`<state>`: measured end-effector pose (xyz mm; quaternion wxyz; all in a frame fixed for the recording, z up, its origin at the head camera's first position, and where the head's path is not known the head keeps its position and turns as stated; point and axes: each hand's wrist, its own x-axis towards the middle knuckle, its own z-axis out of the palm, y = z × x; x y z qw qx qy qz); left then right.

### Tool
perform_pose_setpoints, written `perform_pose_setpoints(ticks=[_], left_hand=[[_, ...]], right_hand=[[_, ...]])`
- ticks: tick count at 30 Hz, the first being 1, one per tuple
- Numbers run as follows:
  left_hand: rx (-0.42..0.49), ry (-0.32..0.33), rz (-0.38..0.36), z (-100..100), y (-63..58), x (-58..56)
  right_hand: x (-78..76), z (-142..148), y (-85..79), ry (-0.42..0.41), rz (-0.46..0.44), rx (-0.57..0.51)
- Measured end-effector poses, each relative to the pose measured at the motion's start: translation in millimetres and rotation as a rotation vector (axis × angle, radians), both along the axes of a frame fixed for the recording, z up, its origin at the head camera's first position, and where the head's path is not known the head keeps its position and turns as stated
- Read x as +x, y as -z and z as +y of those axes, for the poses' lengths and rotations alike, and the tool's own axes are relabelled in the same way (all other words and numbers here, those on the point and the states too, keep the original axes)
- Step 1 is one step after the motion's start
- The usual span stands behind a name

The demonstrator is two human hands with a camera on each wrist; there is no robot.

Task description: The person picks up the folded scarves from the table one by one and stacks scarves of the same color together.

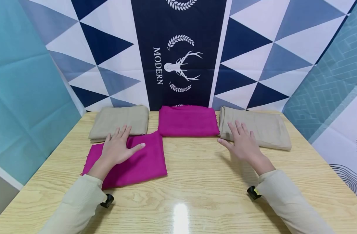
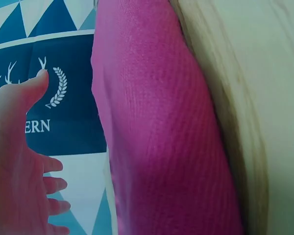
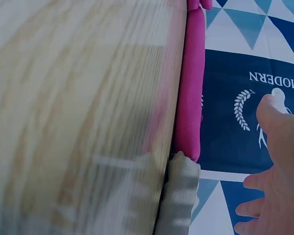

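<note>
My left hand point(image 1: 116, 148) is spread over a folded magenta cloth point(image 1: 149, 159) at the front left, its fingertips reaching toward a folded beige cloth point(image 1: 122, 118) behind. In the left wrist view the thumb and fingers of that hand point(image 2: 14, 147) are extended and hold nothing, apart from the magenta cloth point(image 2: 157, 127). My right hand point(image 1: 244, 143), fingers spread and holding nothing, is by the front edge of another folded beige cloth point(image 1: 263, 126) at the back right. The right wrist view shows this hand point(image 3: 284, 171) apart from the beige cloth point(image 3: 179, 191).
Another folded magenta cloth point(image 1: 188, 122) lies at the back middle, between the two beige ones. All rest on a light wooden table point(image 1: 207, 182). A patterned curtain point(image 1: 178, 39) hangs behind the far edge, with teal panels point(image 1: 29, 84) at the left.
</note>
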<state>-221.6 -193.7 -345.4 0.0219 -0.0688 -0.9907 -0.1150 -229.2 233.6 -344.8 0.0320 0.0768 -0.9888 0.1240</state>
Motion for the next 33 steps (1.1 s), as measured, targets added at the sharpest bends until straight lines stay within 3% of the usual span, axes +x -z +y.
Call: perform_pose_setpoints(ticks=[10,33], left_hand=[[-0.004,-0.011,-0.013,-4,0.3,3.4],[-0.002,-0.007,0.032,-15,4.7,12.0]], right_hand=[[0.5,-3,-1.2,-0.015,0.01,-0.004],[-0.4,-9,-5.2,-0.053,-0.015,0.02]])
